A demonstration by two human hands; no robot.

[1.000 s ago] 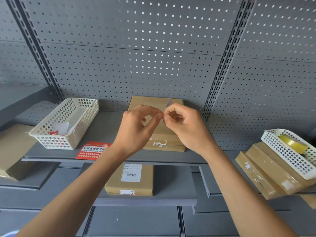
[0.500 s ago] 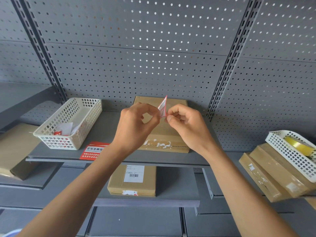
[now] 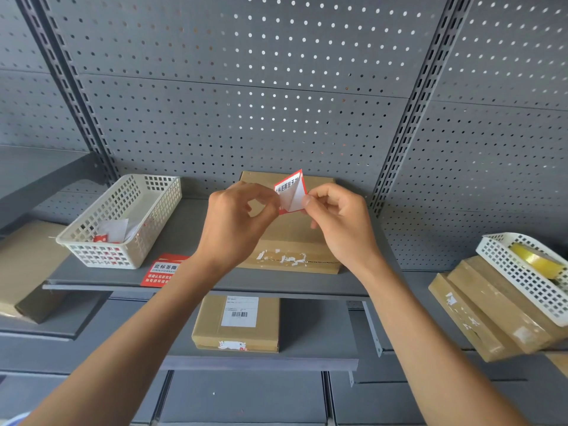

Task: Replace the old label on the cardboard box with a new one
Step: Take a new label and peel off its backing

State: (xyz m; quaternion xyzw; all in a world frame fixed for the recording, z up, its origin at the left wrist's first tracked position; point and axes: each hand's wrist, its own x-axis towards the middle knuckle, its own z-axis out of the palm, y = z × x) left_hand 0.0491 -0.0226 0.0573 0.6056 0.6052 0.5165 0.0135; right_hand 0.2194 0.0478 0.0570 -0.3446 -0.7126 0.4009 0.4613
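A flat cardboard box [image 3: 295, 241] lies on the grey middle shelf [image 3: 184, 235], with torn white label scraps along its front edge. Above it my two hands hold up a red-and-white label [image 3: 291, 192]. My left hand [image 3: 239, 222] pinches its left side and my right hand [image 3: 341, 219] pinches its right side. A white layer stands folded apart from the red printed layer. A second red label [image 3: 164, 270] lies flat on the shelf, left of the box.
A white basket [image 3: 123, 222] with paper scraps stands at the shelf's left. A labelled box [image 3: 236, 324] sits on the lower shelf. At the right, a basket [image 3: 528, 278] with a yellow tape roll [image 3: 536, 259] rests on stacked boxes [image 3: 488, 312]. Pegboard wall behind.
The label has opened up between my fingers: edge-on a second ago, it now shows its red printed face with a white layer peeled away. Both hands stayed above the box.
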